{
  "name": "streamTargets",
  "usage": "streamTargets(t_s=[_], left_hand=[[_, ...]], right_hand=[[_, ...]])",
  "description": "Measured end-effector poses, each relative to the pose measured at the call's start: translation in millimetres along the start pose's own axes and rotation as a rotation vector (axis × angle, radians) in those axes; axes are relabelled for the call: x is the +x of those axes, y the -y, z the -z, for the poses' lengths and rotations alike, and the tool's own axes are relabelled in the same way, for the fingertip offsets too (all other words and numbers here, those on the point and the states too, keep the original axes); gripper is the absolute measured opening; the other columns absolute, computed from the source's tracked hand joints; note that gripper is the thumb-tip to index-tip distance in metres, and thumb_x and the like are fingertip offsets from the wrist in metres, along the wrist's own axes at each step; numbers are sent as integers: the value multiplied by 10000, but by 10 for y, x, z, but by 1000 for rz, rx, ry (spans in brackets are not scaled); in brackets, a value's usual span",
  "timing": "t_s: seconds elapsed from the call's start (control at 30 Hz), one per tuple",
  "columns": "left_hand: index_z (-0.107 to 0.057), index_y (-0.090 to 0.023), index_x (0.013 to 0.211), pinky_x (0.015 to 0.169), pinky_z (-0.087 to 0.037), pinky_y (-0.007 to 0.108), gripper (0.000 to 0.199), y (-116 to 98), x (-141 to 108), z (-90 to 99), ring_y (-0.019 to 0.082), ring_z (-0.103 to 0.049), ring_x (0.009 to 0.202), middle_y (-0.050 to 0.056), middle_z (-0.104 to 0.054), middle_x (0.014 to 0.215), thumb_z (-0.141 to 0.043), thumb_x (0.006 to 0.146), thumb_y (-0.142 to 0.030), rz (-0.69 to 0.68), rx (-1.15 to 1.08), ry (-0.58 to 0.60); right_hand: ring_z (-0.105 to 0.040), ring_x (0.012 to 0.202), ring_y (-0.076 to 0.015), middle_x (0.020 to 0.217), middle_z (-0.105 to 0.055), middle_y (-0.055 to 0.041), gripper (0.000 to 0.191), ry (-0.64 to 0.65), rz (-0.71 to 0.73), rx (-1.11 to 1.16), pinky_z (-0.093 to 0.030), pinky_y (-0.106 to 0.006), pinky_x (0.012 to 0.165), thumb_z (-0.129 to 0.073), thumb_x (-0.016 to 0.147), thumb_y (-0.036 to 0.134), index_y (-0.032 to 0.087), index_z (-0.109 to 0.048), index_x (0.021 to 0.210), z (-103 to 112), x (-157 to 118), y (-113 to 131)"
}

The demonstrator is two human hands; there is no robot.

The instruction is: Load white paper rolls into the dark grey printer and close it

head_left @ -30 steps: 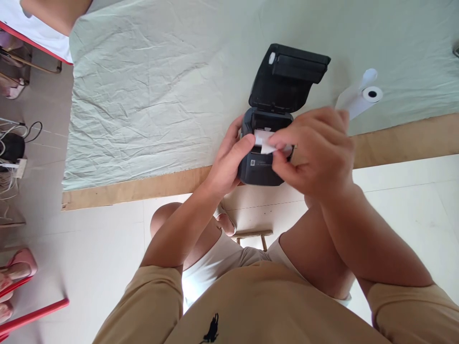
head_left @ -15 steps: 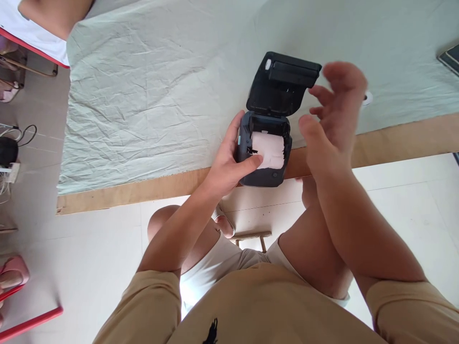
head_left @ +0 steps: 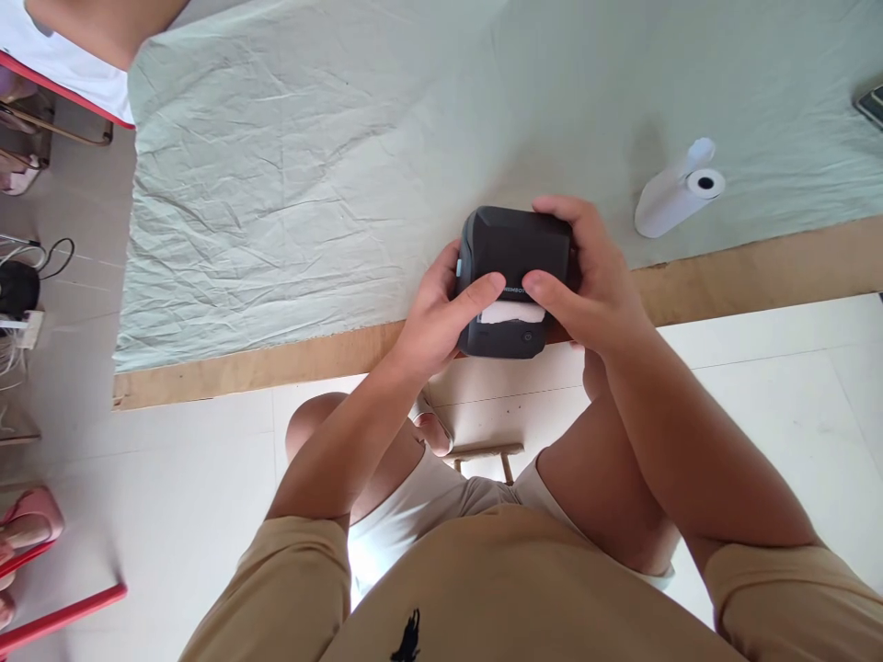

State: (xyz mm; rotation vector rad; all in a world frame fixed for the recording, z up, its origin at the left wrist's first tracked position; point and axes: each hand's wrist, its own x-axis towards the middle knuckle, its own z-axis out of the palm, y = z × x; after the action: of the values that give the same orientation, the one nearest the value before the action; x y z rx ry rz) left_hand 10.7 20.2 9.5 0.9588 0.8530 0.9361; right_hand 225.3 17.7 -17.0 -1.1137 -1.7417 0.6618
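A small black label printer (head_left: 514, 244) is held between both hands over the table's front edge, its lid down. From its slot a strip of white paper (head_left: 511, 313) sticks out toward me. My left hand (head_left: 441, 308) wraps the printer's left side, thumb on the lid. On the right side my right hand (head_left: 593, 271) grips it, thumb pressing the lid and fingers around the far corner. A power button shows on the printer's near face. To the right stands a white paper roll (head_left: 672, 198) with a loose end curling up.
A pale green cloth (head_left: 290, 184) covers the table, with a bare wooden edge (head_left: 262, 363) along the front. At the far right lies a dark object (head_left: 870, 106), partly cut off. Another person's arm (head_left: 110, 28) reaches in at the top left. Cables (head_left: 20, 285) hang at the left.
The printer's lid has swung down from raised to closed, covering the paper inside. My right hand has moved left onto the printer, uncovering the paper roll.
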Motion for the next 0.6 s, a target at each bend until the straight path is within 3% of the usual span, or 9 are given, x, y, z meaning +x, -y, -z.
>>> streamTargets(t_s=[0.07, 0.13, 0.2, 0.27, 0.37, 0.47, 0.6], left_hand=[[-745, -295, 1333, 756, -698, 373, 589, -17, 12, -19, 312, -879, 1054, 62, -864, 1136, -924, 924, -680, 27, 9, -18], [-748, -294, 1331, 734, -688, 382, 595, -36, 14, -33, 312, -883, 1011, 55, -847, 1080, -925, 921, -687, 24, 6, -31], [-743, -304, 1377, 824, -726, 417, 609, -54, 11, -44, 340, -897, 1110, 62, -860, 1154, -901, 943, -701, 23, -11, -28], [-741, -312, 1408, 1008, -750, 457, 585, -70, 11, -57, 371, -873, 1314, 64, -873, 1281, -842, 995, -714, 28, -47, -14], [-763, -298, 1323, 1176, -725, 456, 452, -70, 29, -78, 365, -790, 1519, 43, -883, 1329, -721, 1089, -682, 31, -116, -25], [-774, -282, 1225, 1104, -756, 429, 412, -37, 52, -90, 350, -824, 1466, 35, -901, 1236, -667, 1125, -667, 40, -167, -76], [-773, -258, 1117, 789, -764, 389, 510, 1, 53, -99, 352, -919, 1209, 65, -898, 1049, -615, 1134, -743, 133, -197, -151]], right_hand=[[-834, 1270, -301, 1489, -799, -88, 591, 16, -30, -4, -775, -510, 1066, -709, 1035, 470, 375, -550, 1595, 19, 20, 31], [-821, 1330, -318, 1517, -795, -92, 571, 15, -47, -10, -757, -546, 1131, -711, 1020, 445, 367, -565, 1567, 42, 39, 71], [-812, 1364, -341, 1541, -785, -92, 571, 16, -72, -1, -742, -583, 1173, -722, 1025, 496, 376, -575, 1563, 68, 48, 120], [-805, 1389, -362, 1571, -766, -84, 599, 34, -126, 20, -730, -615, 1203, -741, 1032, 566, 395, -576, 1582, 97, 47, 168], [-770, 1469, -385, 1627, -732, -80, 626, 60, -192, 34, -677, -669, 1288, -747, 1048, 595, 398, -580, 1617, 120, 22, 201], [-743, 1508, -385, 1637, -731, -96, 617, -6, -156, 61, -638, -702, 1326, -693, 1076, 609, 378, -571, 1634, 96, -38, 167], [-757, 1459, -362, 1624, -736, -104, 619, -41, -141, 93, -671, -700, 1273, -673, 1082, 634, 387, -557, 1638, 71, -130, 125]])
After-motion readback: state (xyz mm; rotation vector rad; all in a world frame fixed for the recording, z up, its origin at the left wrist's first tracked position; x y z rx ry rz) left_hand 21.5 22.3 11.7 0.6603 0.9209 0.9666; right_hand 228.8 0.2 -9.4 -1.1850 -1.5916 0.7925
